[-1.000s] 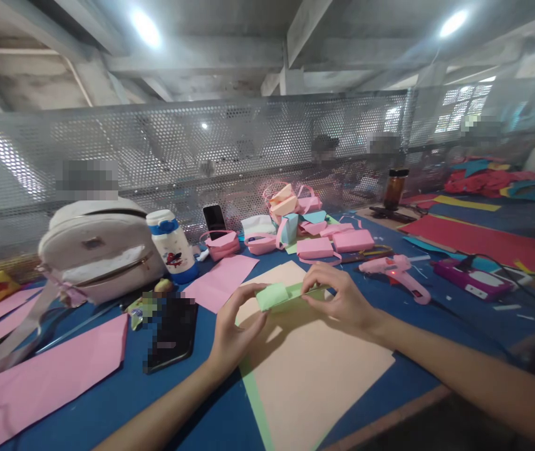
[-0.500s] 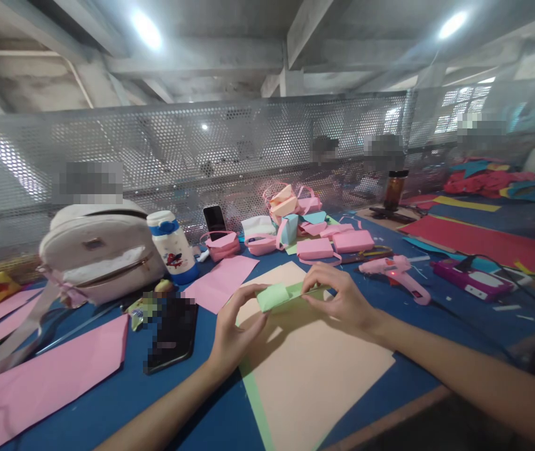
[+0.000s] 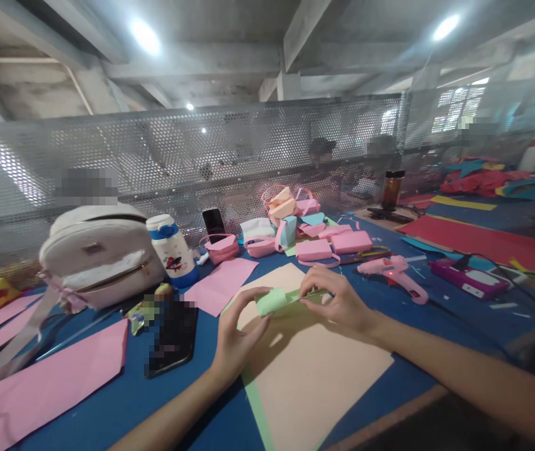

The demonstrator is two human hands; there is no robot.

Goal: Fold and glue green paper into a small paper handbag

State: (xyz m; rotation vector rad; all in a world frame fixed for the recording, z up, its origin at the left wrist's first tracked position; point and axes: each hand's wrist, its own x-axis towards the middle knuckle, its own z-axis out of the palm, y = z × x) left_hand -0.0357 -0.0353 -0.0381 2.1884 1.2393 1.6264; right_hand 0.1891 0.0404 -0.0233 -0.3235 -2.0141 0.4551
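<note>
Blue table (image 3: 220,426): pink papers (image 3: 56,382) strewn about, peach sheet (image 3: 328,382) beneath both hands.
White backpack (image 3: 101,260): over left, badge (image 3: 93,249) too small to read.
Left hand (image 3: 238,332): curved around one end of the folded green paper (image 3: 270,303).
Right hand (image 3: 337,297): pinched narrow on the other end.
Bottle (image 3: 173,254): figure printed on front.
Pink glue gun (image 3: 403,280): red light (image 3: 391,274) glowing, near right hand.
Folded green paper: held above the peach sheet.

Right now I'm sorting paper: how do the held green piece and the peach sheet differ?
The green piece is folded, the peach sheet flat. The green piece is much smaller than the peach sheet. The left hand and right hand hold the green piece; the peach sheet lies beneath. Both look like paper.
</note>
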